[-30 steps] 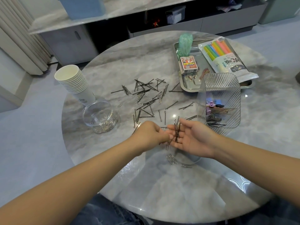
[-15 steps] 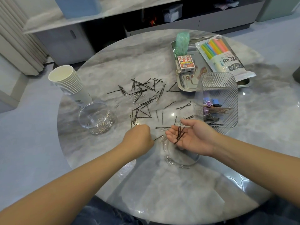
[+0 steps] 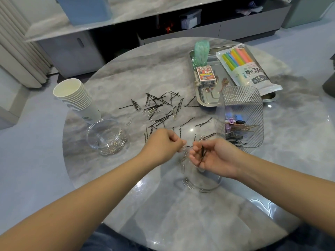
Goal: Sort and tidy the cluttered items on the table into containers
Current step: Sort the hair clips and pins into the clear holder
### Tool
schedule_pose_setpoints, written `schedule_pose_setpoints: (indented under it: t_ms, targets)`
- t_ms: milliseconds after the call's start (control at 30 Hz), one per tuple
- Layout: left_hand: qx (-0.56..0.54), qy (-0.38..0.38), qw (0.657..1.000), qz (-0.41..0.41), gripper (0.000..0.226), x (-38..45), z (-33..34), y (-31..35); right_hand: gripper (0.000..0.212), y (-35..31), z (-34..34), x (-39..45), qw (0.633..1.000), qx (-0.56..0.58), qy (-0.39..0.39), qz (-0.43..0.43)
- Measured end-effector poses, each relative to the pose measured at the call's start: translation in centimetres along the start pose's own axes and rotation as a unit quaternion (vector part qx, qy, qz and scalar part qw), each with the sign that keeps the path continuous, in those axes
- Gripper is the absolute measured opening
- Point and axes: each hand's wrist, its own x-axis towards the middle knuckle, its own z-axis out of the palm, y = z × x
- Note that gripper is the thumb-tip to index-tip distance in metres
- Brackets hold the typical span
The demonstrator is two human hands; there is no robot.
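- the left hand (image 3: pixel 164 144) is curled, its fingertips pinching one thin black bobby pin (image 3: pixel 186 147) that points toward the right hand.
- the right hand (image 3: pixel 215 157) lies palm up with fingers curled around a small bundle of black bobby pins (image 3: pixel 201 154).
- both hands hover above the round grey marble-patterned table (image 3: pixel 126 84), over a clear round lid (image 3: pixel 208 180) with a few silver paper clips (image 3: pixel 188 183) at its edge.
- more loose black bobby pins and silver clips (image 3: pixel 159 109) lie scattered mid-table.
- the ribbed clear plastic tub (image 3: pixel 241 98), just right of the hands, holds hair clips and pins.
- the clear round jar (image 3: pixel 107 136) with silver paper clips sits left, touching a stack of white paper cups (image 3: pixel 76 98).
- the steel tray (image 3: pixel 204 98) behind holds a card box (image 3: pixel 205 75) and a pack of coloured straws (image 3: pixel 244 66).
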Motion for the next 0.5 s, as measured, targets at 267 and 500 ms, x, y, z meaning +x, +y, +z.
schedule_pose_setpoints:
  t_ms: [267, 500]
  targets:
    - [0.212, -0.016, 0.975, 0.06, 0.005, 2.4, 0.9, -1.9, 0.025, -0.4, -0.7, 0.5, 0.998, 0.055, 0.004, 0.01]
    - [0.292, -0.037, 0.955, 0.03, 0.01, 2.4, 0.5, -1.7, 0.031, -0.8, -0.4, 0.5, 0.998, 0.066, 0.004, 0.004]
